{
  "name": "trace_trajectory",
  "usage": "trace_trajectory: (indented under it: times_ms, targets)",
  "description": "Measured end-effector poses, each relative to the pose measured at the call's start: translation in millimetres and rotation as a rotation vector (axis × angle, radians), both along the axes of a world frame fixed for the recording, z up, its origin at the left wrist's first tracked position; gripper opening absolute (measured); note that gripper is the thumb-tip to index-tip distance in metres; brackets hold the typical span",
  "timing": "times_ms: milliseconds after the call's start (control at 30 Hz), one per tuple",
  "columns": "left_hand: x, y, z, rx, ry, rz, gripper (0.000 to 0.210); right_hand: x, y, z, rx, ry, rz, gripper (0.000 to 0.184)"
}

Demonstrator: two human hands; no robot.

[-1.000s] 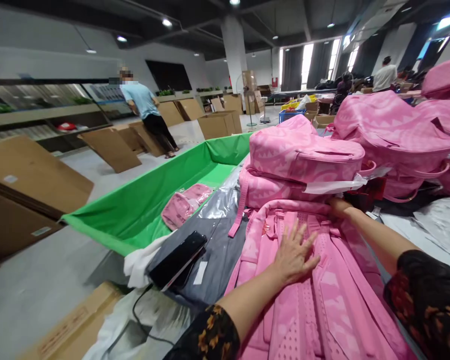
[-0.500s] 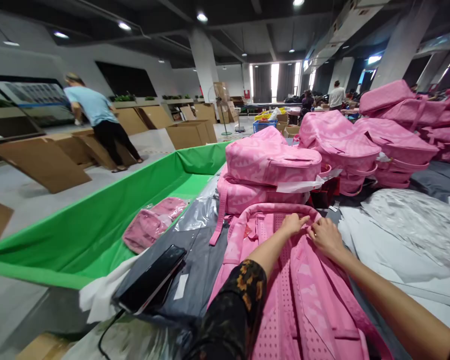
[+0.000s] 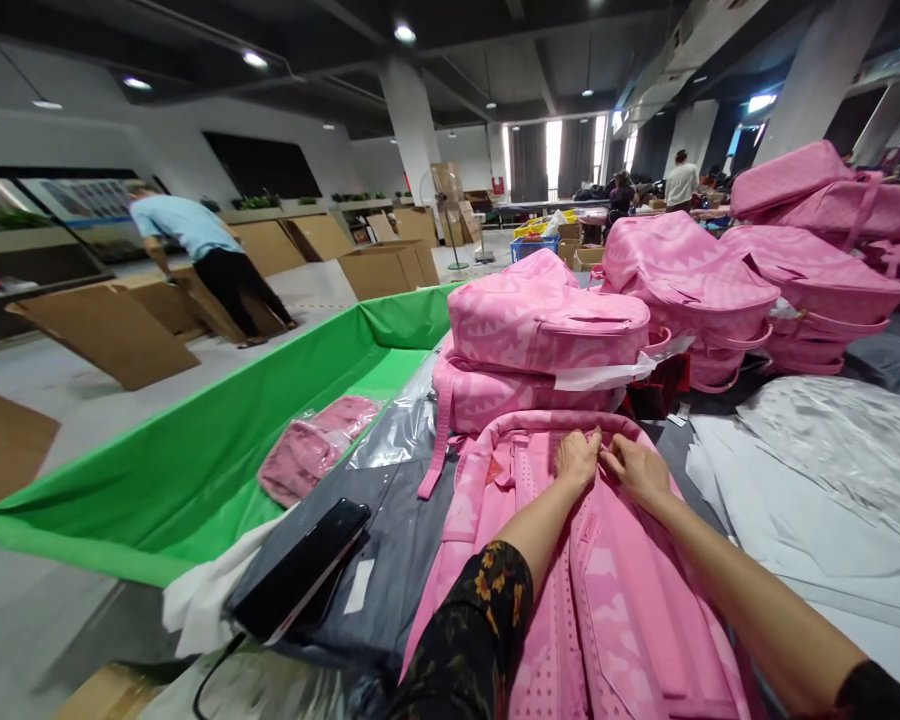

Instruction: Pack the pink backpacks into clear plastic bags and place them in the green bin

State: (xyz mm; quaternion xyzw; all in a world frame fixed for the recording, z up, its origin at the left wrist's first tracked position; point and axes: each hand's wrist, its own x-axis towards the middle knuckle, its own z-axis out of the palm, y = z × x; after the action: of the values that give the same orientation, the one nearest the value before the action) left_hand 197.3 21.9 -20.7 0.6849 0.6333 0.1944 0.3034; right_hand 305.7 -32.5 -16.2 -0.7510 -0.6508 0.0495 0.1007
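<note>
A pink backpack (image 3: pixel 637 610) lies before me, its shoulder straps and perforated back panel facing up. Near its top edge, my left hand (image 3: pixel 579 457) is closed, the fingers pinched at the upper part of the straps. My right hand (image 3: pixel 634 466) is closed close beside it, thumb and fingers pinching at the same spot. Whatever small part sits between the fingertips is too hidden to name. Just beyond the hands, two more pink backpacks (image 3: pixel 547 325) are stacked, with a white strip hanging out between them.
On the left runs a green fabric bin (image 3: pixel 195 460) holding a plastic-wrapped pink bag (image 3: pixel 315 450). A black phone (image 3: pixel 307 560) lies on the dark table. White sheets (image 3: pixel 780 520) and clear plastic bags (image 3: pixel 847 440) are at right. A person in light blue (image 3: pixel 184 235) bends over cardboard.
My left hand has turned and closed into a pinch, meeting my right hand at the top of the straps. The person in light blue has leaned further over the cardboard.
</note>
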Motion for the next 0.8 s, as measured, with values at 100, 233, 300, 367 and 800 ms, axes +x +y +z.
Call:
trace_trajectory:
  times_ms: [100, 233, 300, 367, 800]
  targets:
    - [-3.8, 9.0, -6.5, -0.037, -0.039, 0.053, 0.049, 10.4, -8.3, 4.1, -0.004, 0.012, 0.154, 0.018]
    - [-8.8, 21.6, -13.6, -0.089, -0.129, 0.126, 0.053, 37.1, -18.8, 10.7, -0.045, 0.024, 0.358, 0.020]
    - [-9.9, 26.7, -16.6, -0.108, -0.186, 0.157, 0.053, 48.2, -22.5, 8.1, -0.051, 0.045, 0.448, 0.022]
    - [-10.3, 32.1, -17.7, -0.130, -0.250, 0.185, 0.051, 55.8, -27.7, 1.0, -0.028, 0.091, 0.509, 0.027]
    - [-35.8, 27.9, 9.4, -0.328, -0.967, -0.047, 0.021, 62.6, -120.6, 26.8, -0.155, -0.026, -0.056, 0.037]
